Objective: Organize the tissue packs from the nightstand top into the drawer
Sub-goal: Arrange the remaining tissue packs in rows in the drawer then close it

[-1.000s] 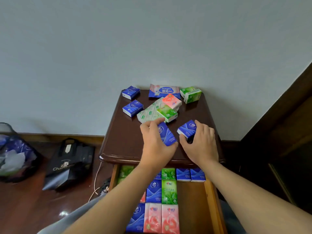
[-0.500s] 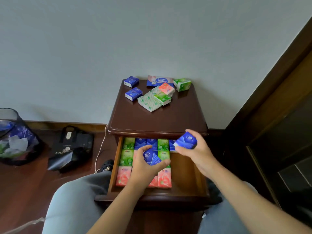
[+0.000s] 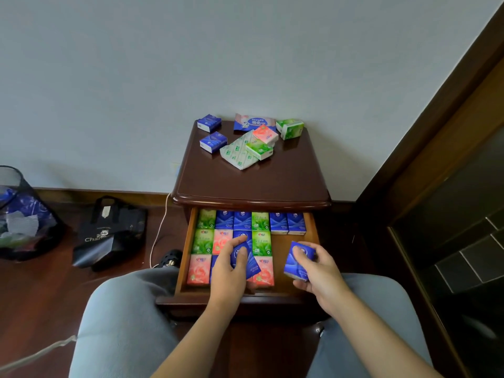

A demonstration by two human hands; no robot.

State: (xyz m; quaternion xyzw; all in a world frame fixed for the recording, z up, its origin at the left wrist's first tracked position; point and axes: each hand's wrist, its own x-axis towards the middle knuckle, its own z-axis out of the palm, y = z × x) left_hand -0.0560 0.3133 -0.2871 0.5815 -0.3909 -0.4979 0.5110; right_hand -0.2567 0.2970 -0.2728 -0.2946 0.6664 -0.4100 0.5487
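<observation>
Soft, even daylight on my view; the nightstand (image 3: 253,184) top shows a faint sheen (no harsh glare), edges bend, corners dim.

Two bare forearms, no sleeves, light grey-blue trousers (image 3: 122,323) on both legs, no rings/watch visible

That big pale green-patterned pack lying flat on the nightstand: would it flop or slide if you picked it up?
The pale green-patterned pack looks soft-wrapped and flat, so it would probably sag a little. Its wrapper looks glossy, so it may slide easily on the polished nightstand top. Two small packs seem to rest on it and would likely tumble off.
</observation>
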